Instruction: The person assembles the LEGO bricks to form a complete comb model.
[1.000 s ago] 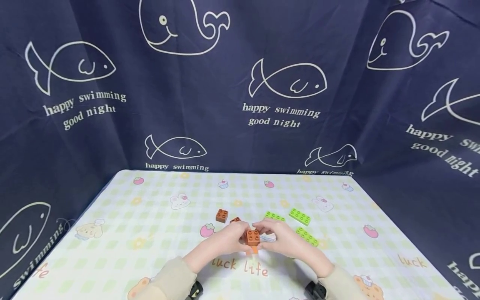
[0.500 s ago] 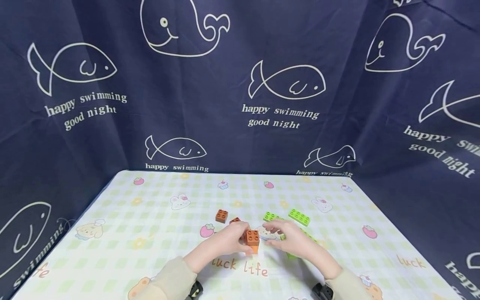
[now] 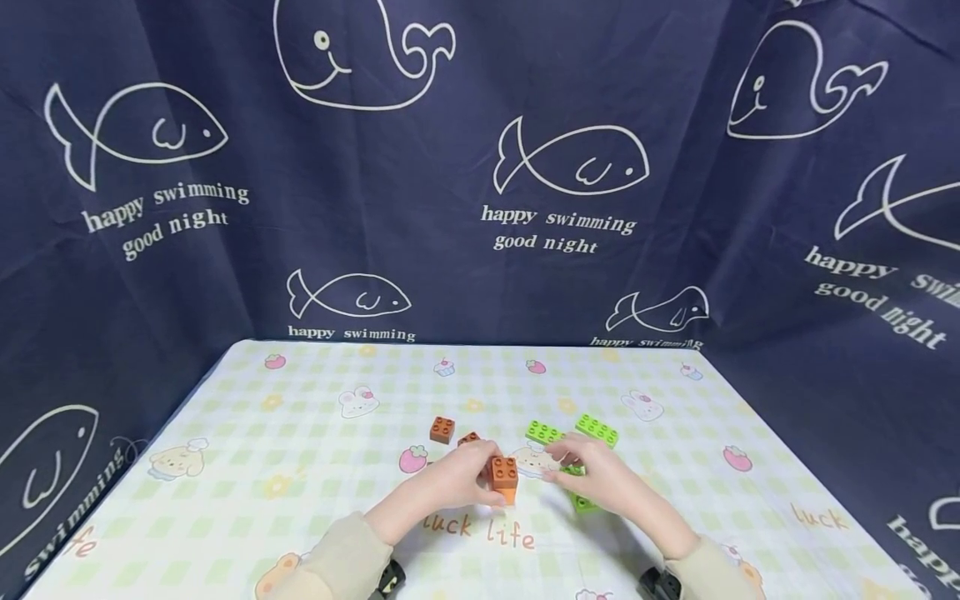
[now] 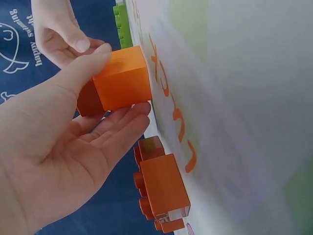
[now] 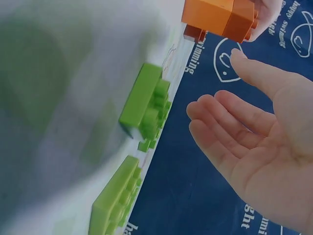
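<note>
A two-brick stack stands close over the tablecloth in the head view: a brown brick (image 3: 505, 471) on top of an orange brick (image 4: 123, 81). My left hand (image 3: 463, 477) pinches this stack, thumb on one side and fingers on the other. To the right of it, my right hand (image 3: 600, 477) is apart from the stack, above the green bricks, and holds nothing. The right wrist view shows its fingers relaxed, with a green brick (image 5: 142, 100) beneath. Part of the green bricks under this hand (image 3: 583, 502) is hidden in the head view.
Behind the left hand lie a loose brown brick (image 3: 442, 430) and another brown brick (image 3: 468, 437), partly covered. Two long green bricks lie farther back, a left one (image 3: 544, 432) and a right one (image 3: 597, 428). A dark blue curtain (image 3: 450, 208) hangs beyond the patterned tablecloth (image 3: 247, 467).
The right hand has let go of the stack and moved right, over the green bricks. The left hand keeps its grip on the stack in nearly the same place.
</note>
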Demonstrator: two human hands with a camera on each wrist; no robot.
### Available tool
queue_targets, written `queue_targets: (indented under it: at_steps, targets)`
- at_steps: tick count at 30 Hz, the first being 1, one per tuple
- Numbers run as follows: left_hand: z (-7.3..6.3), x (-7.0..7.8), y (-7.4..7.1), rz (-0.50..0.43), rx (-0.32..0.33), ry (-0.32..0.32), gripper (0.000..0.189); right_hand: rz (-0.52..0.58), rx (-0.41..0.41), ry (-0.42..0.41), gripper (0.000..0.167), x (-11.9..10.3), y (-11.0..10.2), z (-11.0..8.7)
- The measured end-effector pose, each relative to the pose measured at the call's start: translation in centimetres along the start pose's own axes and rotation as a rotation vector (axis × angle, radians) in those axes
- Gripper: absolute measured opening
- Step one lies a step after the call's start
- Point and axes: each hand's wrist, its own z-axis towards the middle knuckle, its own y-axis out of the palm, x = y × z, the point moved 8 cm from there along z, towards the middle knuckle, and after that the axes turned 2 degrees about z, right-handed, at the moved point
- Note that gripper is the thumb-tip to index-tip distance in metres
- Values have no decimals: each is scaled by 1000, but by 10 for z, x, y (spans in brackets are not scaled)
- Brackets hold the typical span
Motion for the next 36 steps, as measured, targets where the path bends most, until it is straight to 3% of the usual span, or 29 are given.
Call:
queue_targets:
  at_steps: [11, 23, 36]
  targets:
    - [0, 0, 0, 0, -6, -35, 48, -11, -6, 38, 30, 10, -4, -7]
    - [1, -2, 1, -26, 5, -20, 47, -33, 22, 112, 31, 20, -9, -17]
    - [2, 0, 1, -16, 1, -10, 46, -52, 36, 261, 30, 33, -5, -24]
